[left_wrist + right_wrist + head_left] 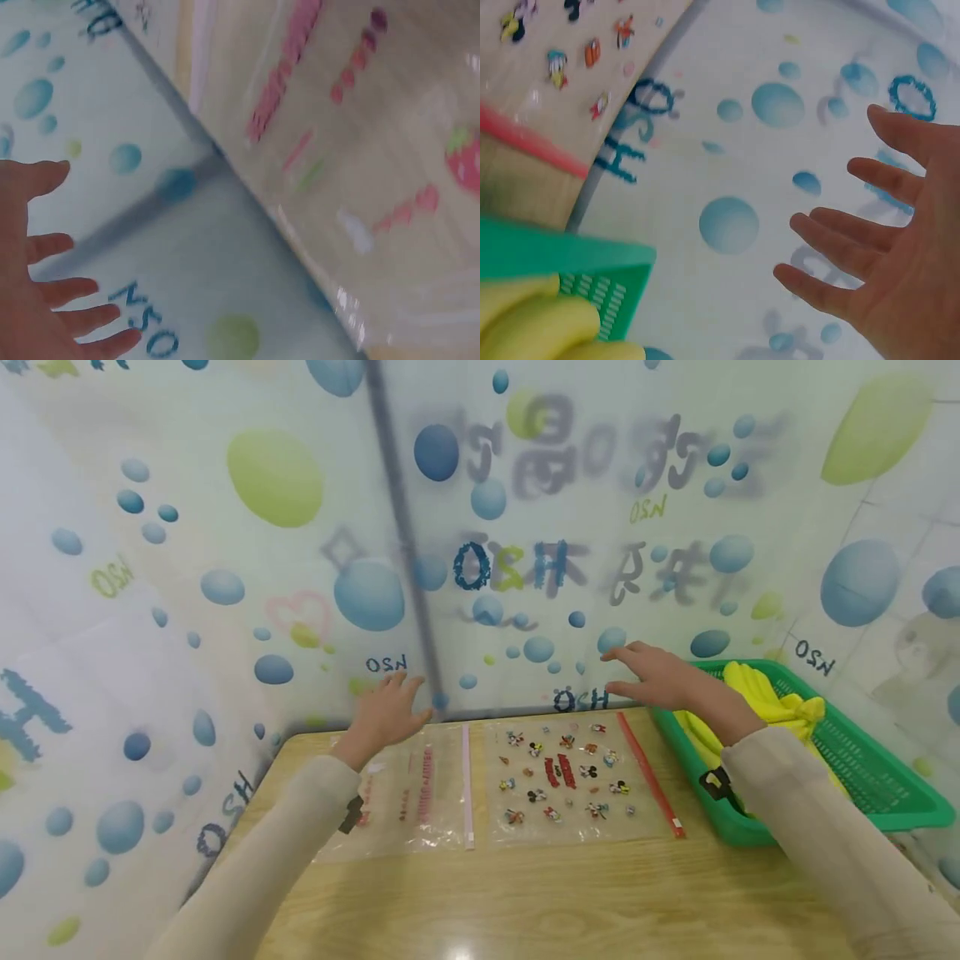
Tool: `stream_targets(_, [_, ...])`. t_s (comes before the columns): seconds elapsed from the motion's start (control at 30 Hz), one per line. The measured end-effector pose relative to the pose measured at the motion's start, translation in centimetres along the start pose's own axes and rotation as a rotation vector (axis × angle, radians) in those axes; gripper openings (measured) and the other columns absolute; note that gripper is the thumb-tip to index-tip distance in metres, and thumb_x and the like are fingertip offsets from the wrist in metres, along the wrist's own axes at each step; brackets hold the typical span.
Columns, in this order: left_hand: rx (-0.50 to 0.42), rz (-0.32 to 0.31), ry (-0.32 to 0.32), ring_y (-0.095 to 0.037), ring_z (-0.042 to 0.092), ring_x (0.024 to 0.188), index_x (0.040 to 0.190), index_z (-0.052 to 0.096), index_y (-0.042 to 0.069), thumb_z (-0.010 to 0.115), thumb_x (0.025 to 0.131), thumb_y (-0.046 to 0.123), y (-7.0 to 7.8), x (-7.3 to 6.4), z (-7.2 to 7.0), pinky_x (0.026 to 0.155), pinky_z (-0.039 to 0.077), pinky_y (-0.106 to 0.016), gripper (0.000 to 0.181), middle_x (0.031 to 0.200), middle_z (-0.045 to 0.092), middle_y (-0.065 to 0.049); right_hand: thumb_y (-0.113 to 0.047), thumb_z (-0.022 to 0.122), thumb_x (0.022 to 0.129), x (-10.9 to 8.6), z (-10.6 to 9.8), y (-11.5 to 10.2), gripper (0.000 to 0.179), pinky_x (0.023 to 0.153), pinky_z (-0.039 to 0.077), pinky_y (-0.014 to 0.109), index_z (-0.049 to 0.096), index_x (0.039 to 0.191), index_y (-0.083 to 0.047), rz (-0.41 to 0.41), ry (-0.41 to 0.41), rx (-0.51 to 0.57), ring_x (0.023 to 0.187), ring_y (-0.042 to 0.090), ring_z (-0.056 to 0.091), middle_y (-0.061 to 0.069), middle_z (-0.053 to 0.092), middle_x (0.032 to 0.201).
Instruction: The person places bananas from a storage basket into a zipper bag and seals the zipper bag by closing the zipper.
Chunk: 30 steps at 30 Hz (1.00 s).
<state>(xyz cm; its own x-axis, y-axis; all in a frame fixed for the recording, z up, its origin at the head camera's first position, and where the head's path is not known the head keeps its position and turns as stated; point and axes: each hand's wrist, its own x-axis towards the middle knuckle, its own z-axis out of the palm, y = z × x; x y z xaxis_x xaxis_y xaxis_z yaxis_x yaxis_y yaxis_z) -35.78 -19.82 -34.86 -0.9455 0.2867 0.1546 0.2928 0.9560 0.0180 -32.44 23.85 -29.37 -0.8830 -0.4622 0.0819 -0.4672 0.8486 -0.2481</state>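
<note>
My left hand point(386, 714) is held in the air above a clear zip bag point(442, 793) with pink print and a pale pink zip strip. Its fingers are spread, and nothing is in it; the left wrist view shows the same empty left hand point(45, 277). Over on the other side, my right hand point(660, 677) hovers near the green basket, fingers apart and holding nothing. A second clear zip bag point(555, 818), printed with small cartoon characters and edged by a red zip strip point(648, 768), lies flat between the hands. Neither hand touches anything.
A green plastic basket point(892, 814) with yellow bananas point(772, 702) stands at the table's right. The pale wooden table point(480, 902) backs onto a curtain point(525, 510) with blue and green dots, which also hangs at the left.
</note>
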Motion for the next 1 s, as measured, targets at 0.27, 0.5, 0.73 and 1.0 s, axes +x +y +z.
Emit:
stream_targets(0.27, [-0.227,-0.176,-0.115,-0.025,0.064,0.077,0.099,0.069,0.007,0.069,0.091,0.057,3.9,-2.2,5.3,0.064,0.053,-0.039,0.051,0.093,0.07,-0.009,-0.03,0.06,0.105,-1.5,4.9,-1.4,0.042,0.098,0.052,0.057,0.058,0.139,-0.006,-0.114,0.051,0.085,0.12,0.039,0.062,0.021,0.06,0.138])
stream_targets(0.5, [-0.3,-0.318,-0.165,-0.016,0.045,0.058,0.067,0.052,0.016,0.076,0.077,0.068,6.2,-3.2,9.3,0.05,0.036,-0.033,0.059,0.065,0.048,0.0,-0.03,0.058,0.106,-2.3,9.2,-1.9,0.038,0.094,0.057,0.054,0.06,0.136,-0.007,-0.145,0.032,0.269,0.118,0.038,0.066,0.019,0.062,0.137])
stream_targets(0.73, [-0.412,-0.304,-0.146,-0.02,0.051,0.062,0.08,0.061,0.008,0.076,0.083,0.054,6.9,-4.0,11.3,0.054,0.038,-0.032,0.048,0.071,0.056,-0.006,-0.023,0.063,0.104,-3.0,11.8,-2.2,0.041,0.092,0.059,0.051,0.056,0.139,-0.004,-0.133,0.031,0.326,0.114,0.038,0.068,0.021,0.062,0.138])
stream_targets(1.0, [-0.455,-0.274,-0.159,-0.018,0.048,0.06,0.076,0.06,0.011,0.066,0.089,0.039,6.6,-4.4,11.3,0.052,0.035,-0.031,0.032,0.069,0.054,-0.002,-0.022,0.062,0.105,-2.9,12.9,-2.3,0.041,0.092,0.059,0.052,0.054,0.142,-0.006,-0.141,0.012,0.394,0.117,0.04,0.067,0.025,0.058,0.142])
